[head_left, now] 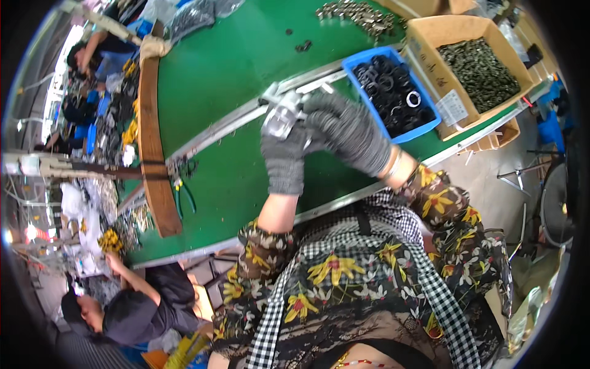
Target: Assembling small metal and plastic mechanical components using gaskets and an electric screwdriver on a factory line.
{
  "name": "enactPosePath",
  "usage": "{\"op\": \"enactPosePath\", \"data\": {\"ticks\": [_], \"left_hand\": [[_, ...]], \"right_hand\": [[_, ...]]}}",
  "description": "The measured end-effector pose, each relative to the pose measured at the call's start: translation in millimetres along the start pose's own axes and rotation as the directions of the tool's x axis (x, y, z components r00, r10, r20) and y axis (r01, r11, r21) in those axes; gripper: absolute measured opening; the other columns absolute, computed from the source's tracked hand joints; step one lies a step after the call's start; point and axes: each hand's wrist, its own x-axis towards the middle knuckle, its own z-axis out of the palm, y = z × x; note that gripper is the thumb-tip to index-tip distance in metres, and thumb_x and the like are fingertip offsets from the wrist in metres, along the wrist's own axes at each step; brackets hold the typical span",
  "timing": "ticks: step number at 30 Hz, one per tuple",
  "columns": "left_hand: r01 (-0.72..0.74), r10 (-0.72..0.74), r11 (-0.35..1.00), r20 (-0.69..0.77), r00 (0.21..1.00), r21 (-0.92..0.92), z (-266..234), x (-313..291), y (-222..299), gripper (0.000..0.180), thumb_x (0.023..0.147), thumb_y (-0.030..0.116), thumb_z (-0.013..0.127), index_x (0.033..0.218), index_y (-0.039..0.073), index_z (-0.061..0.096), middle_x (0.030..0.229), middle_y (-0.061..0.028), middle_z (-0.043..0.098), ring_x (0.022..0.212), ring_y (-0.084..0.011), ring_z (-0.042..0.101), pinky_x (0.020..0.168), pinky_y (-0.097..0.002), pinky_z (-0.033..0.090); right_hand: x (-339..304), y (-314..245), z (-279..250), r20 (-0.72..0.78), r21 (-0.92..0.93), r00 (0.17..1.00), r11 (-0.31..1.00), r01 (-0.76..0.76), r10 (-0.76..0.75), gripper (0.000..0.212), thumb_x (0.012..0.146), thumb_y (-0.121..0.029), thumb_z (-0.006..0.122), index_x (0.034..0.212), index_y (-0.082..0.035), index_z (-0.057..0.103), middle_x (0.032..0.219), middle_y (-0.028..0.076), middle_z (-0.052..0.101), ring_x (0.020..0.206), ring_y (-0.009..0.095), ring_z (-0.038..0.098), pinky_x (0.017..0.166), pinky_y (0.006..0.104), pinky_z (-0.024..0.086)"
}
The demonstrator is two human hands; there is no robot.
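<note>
A clear, shiny piece [281, 122] is held up over the middle of the green counter [233, 178], well in from its near edge. It is gripped by the fingers of the gloved left hand [281, 152], which are wrapped around it from below. The fingers of the gloved right hand [347, 126] are bent and brought close against the piece's right side; whether they are closed on it cannot be told, as their tips are partly hidden.

To the right of the hands, a blue bin [419, 133] filled with black rings [386, 83] is set on the counter, and one white ring is seen among them. Just beside it, toward the counter's right end, a cardboard box [430, 74] is filled with small metal parts [479, 74]. A pile of metal pieces [362, 16] is spread near the far edge, with a few small black pieces [303, 46] lying apart to its left.

The counter is crossed by a metal rail [212, 130]. Toward the left end a wooden bar [150, 123] is placed, with green-handled pliers [178, 200] laid just beside it. Past the near left corner, yellow pieces [110, 241] are touched by a co-worker's hand [115, 263].
</note>
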Motion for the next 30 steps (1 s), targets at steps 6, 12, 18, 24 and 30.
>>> {"op": "enactPosePath", "data": {"ticks": [6, 12, 18, 24, 30], "left_hand": [[0.154, -0.161, 0.986, -0.14, 0.977, -0.061, 33.6, 12.4, 36.2, 0.054, 0.088, 0.015, 0.066, 0.135, 0.007, 0.04, 0.1, -0.0094, 0.061, 0.084, -0.0137, 0.062, 0.063, -0.0261, 0.054], [-0.21, 0.271, 0.813, -0.032, 0.962, 0.544, 18.0, 11.4, 14.5, 0.034, 0.087, 0.013, 0.063, 0.118, 0.005, 0.055, 0.097, -0.01, 0.065, 0.085, -0.0196, 0.064, 0.074, -0.0311, 0.053], [-0.018, 0.208, 0.713, -0.188, 0.96, 0.701, 22.3, 6.7, 17.7, 0.021, 0.08, 0.006, 0.063, 0.1, 0.002, 0.064, 0.095, -0.012, 0.066, 0.085, -0.0267, 0.064, 0.077, -0.033, 0.051], [0.012, 0.182, 0.778, -0.244, 0.953, 0.628, 26.5, 4.7, 4.7, 0.048, 0.075, 0.009, 0.074, 0.114, -0.002, 0.048, 0.108, -0.0145, 0.059, 0.105, -0.0236, 0.058, 0.09, -0.0338, 0.047], [0.106, 0.025, 0.921, -0.327, 0.945, 0.375, 35.7, -4.4, 24.0, 0.018, 0.08, 0.004, 0.065, 0.097, -0.002, 0.062, 0.087, -0.0082, 0.065, 0.077, -0.0172, 0.064, 0.067, -0.0298, 0.052]], "right_hand": [[3.8, 4.5, 11.3, -0.204, 0.029, 0.977, 0.998, -0.062, 0.066, 0.027, 0.077, -0.007, 0.071, 0.102, -0.006, 0.06, 0.107, 0.011, 0.06, 0.096, 0.03, 0.062, 0.08, 0.0374, 0.054], [3.7, -2.1, 12.8, -0.231, 0.021, 0.973, 1.0, 0.012, -0.007, 0.024, 0.078, -0.006, 0.071, 0.097, -0.002, 0.058, 0.107, 0.015, 0.057, 0.096, 0.031, 0.061, 0.078, 0.0378, 0.054], [11.1, -19.6, -0.9, -0.134, 0.253, 0.948, 0.935, -0.248, 0.287, 0.019, 0.076, -0.008, 0.074, 0.084, 0.0, 0.059, 0.099, 0.013, 0.055, 0.093, 0.026, 0.06, 0.077, 0.0351, 0.053], [7.6, -9.0, 15.2, -0.16, 0.341, 0.868, 0.852, -0.398, 0.47, 0.027, 0.075, -0.014, 0.079, 0.075, -0.001, 0.056, 0.081, 0.007, 0.052, 0.077, 0.016, 0.056, 0.061, 0.03, 0.048], [9.1, -8.6, 14.1, 0.048, 0.583, 0.78, 0.617, -0.529, 0.624, 0.025, 0.076, -0.013, 0.078, 0.076, -0.001, 0.056, 0.081, 0.007, 0.055, 0.071, 0.015, 0.055, 0.059, 0.0288, 0.046]]}}
